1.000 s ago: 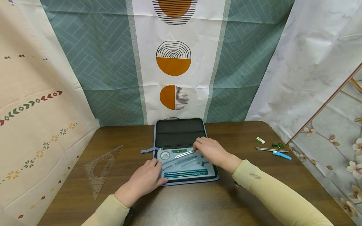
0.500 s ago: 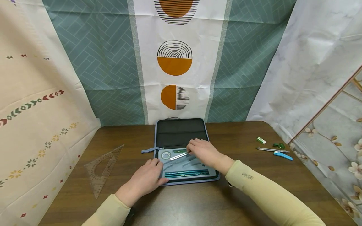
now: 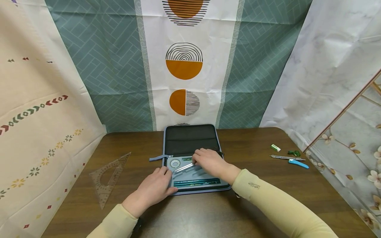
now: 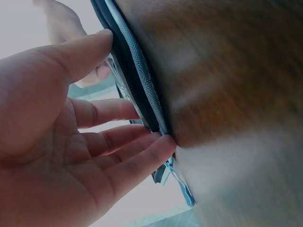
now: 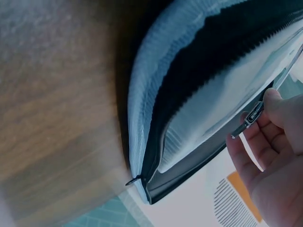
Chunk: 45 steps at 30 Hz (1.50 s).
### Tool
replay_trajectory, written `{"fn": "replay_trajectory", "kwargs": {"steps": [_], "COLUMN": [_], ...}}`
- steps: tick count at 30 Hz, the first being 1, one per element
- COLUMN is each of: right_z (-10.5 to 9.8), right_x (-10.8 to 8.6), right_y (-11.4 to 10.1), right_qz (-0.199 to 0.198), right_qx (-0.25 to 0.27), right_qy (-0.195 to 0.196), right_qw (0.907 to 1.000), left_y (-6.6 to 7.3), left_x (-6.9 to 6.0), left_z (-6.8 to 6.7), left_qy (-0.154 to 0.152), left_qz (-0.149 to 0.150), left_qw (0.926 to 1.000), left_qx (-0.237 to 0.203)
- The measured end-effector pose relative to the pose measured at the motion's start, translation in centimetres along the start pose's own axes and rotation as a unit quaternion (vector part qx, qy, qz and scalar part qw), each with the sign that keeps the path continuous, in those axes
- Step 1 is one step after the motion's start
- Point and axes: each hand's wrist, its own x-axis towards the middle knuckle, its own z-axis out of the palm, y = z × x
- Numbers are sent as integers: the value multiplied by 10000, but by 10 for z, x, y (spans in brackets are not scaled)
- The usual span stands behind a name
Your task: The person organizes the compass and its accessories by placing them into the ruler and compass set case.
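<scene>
An unzipped blue-edged case (image 3: 190,138) lies spread out on the table. Its grey moulded tray (image 3: 193,175) carries several teal pencils (image 3: 196,182) along the front and a round white dial-like piece (image 3: 175,163) at the upper left. My right hand (image 3: 209,162) pinches the hinge end of a silver drawing compass (image 3: 183,168) over the tray, legs pointing left; the right wrist view shows the compass top (image 5: 254,114) between thumb and fingers. My left hand (image 3: 154,186) rests on the case's front left corner, fingers (image 4: 142,165) fairly straight along its edge.
A clear set square (image 3: 102,192) lies on the left of the brown table (image 3: 190,215). At the right are a white-and-green eraser (image 3: 275,147), a small green object (image 3: 294,153), a slim silver tool (image 3: 287,157) and a blue-handled tool (image 3: 298,163). Fabric hangs behind.
My right hand has moved left and slightly down across the tray, bringing the compass along. The left hand keeps its place at the case corner.
</scene>
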Motion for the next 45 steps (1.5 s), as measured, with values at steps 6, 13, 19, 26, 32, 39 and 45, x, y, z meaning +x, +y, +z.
{"fn": "replay_trajectory", "kwargs": {"steps": [6, 13, 19, 26, 32, 39, 45], "right_z": [4, 4, 4, 4, 4, 6, 7], "right_x": [3, 5, 7, 8, 9, 8, 8], "right_y": [-2, -3, -4, -3, -2, 0, 2], "right_qz": [21, 81, 1, 54, 121, 152, 248], "right_qx": [40, 37, -15, 179, 379, 590, 811], "right_qy": [-89, -131, -7, 32, 125, 284, 265], "right_qw": [10000, 9999, 10000, 9998, 9991, 9977, 9960], "left_y": [0, -1, 0, 0, 0, 0, 0], "left_x": [1, 1, 0, -1, -2, -2, -2], "left_z": [0, 1, -1, -2, -2, -2, -1], "left_qy": [-32, -38, 29, 111, 125, 147, 161], "left_qz": [-20, -32, 23, 97, 108, 132, 159], "left_qw": [10000, 10000, 10000, 9999, 9999, 9998, 9997], "left_qx": [-37, -22, -5, 11, 11, 12, 37]}}
